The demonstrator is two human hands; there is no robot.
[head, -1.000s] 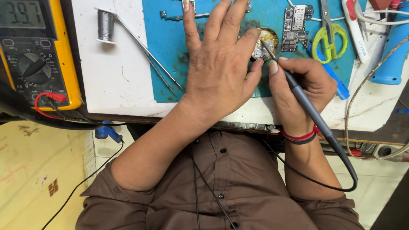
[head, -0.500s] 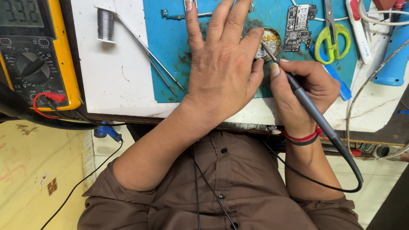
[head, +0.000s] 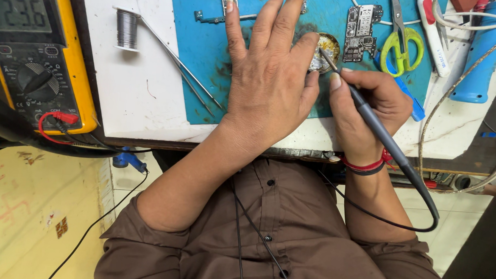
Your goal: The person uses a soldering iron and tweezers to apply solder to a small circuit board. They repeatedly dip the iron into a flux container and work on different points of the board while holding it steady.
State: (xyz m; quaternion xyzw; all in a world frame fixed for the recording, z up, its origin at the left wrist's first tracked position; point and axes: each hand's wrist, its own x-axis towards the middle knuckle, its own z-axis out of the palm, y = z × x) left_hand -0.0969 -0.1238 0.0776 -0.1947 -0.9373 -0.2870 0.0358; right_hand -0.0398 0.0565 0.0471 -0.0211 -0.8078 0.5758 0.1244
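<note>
right hand (head: 370, 108) grips soldering iron (head: 377, 125), tip in round tin (head: 325, 46); left hand (head: 269, 82) flat on blue mat (head: 207, 55)

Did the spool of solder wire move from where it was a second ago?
No. The spool of solder wire sits at the same spot on the white board, left of the blue mat, beside the tweezers.

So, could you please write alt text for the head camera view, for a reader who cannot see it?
A person's right hand holds a dark pen-shaped soldering iron in a pen grip, its tip at a small round tin on a blue work mat, while the left hand lies flat beside it. A yellow digital multimeter sits left, green-handled scissors right.
</note>
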